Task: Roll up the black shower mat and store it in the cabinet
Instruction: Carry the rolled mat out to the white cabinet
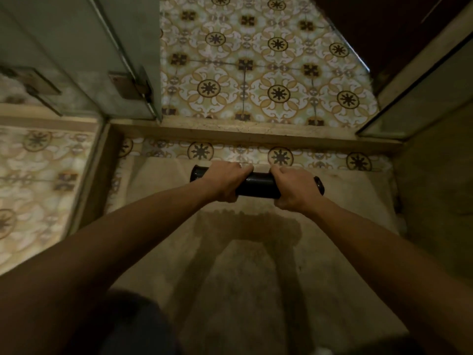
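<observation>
The black shower mat point(257, 185) is a tight horizontal roll held above the beige shower floor point(245, 265). My left hand point(225, 181) wraps around its left part and my right hand point(291, 187) around its right part. Both ends of the roll stick out past my hands. A damp darker patch marks the floor below the roll. No cabinet can be made out for certain.
A low stone curb point(256, 131) runs across ahead, with patterned floor tiles point(256, 67) beyond it. A glass shower door point(122, 55) with a metal hinge stands at the left, a glass panel point(422, 98) at the right. Dark wood point(384, 26) fills the top right.
</observation>
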